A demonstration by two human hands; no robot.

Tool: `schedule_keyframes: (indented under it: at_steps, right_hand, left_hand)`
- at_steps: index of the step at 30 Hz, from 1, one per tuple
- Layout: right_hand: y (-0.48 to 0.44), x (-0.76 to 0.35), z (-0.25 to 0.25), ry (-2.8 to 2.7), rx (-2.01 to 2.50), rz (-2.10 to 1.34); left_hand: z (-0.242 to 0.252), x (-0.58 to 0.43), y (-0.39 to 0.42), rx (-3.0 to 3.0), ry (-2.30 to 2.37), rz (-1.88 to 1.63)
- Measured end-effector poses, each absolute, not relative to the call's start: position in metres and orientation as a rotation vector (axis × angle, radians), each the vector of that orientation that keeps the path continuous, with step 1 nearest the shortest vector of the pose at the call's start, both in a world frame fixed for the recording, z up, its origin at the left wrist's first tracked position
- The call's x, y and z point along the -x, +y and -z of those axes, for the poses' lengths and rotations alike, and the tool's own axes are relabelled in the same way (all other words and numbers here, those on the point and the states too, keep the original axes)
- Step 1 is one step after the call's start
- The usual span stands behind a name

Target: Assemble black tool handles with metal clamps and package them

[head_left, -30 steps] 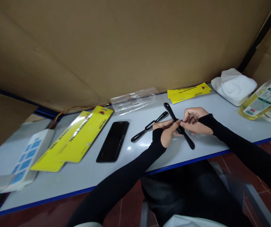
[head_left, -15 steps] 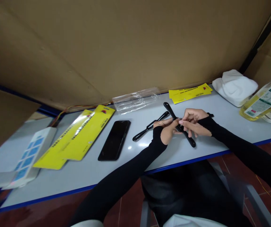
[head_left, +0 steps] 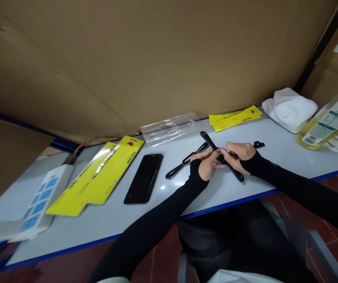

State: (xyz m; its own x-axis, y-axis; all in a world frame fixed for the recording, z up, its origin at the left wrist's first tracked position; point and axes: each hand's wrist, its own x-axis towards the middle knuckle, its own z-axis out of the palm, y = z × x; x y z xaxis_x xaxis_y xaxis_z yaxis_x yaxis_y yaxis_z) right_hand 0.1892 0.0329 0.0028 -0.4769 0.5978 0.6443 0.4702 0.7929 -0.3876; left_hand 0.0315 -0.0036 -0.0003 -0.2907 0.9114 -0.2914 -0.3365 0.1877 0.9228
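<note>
A black spokeshave (head_left: 234, 171) with two long handles lies slantwise in my hands, just above the table's front part. My left hand (head_left: 207, 163) is closed around its middle. At the same middle part, the fingertips of my right hand (head_left: 237, 154) are pressed together against the tool; any small part between them is hidden. Partly behind my left hand, a second black spokeshave (head_left: 175, 170) rests on the table. A small flat black metal piece (head_left: 259, 144) lies beyond my right wrist.
A black phone (head_left: 143, 179) and yellow printed cards (head_left: 110, 173) lie to the left, near a white power strip (head_left: 43, 196). Clear plastic packaging (head_left: 169, 127) and more yellow cards (head_left: 235, 119) line the back. Rightward stand a white cloth bundle (head_left: 289, 108) and a bottle of yellow liquid (head_left: 323, 127).
My right hand has shifted slightly left and turned, its fingers now closer against the spokeshave's middle. The small black piece beyond my wrist shows more fully. The view has shifted a little.
</note>
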Motion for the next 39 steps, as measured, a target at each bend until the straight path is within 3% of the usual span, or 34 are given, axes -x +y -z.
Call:
schedule_keyframes:
  at_steps: [5, 12, 23, 30, 39]
  right_hand:
    - [0.033, -0.189, 0.001, -2.169, 0.797, -0.124]
    - [0.032, -0.194, -0.006, -2.015, 0.715, -0.381]
    - [0.035, -0.197, -0.009, -2.088, 0.593, -0.515]
    - [0.041, -0.203, -0.01, -2.161, 0.641, -0.304]
    - [0.041, -0.201, -0.009, -2.133, 0.613, -0.366]
  left_hand:
    - [0.0, -0.032, -0.004, -0.616, 1.26, -1.399]
    - [-0.011, -0.027, 0.001, -0.493, 1.23, -1.419]
    - [-0.011, -0.02, 0.006, -0.476, 1.211, -1.445]
    - [-0.008, -0.024, 0.003, -0.515, 1.243, -1.413]
    - [-0.005, -0.026, -0.001, -0.619, 1.257, -1.431]
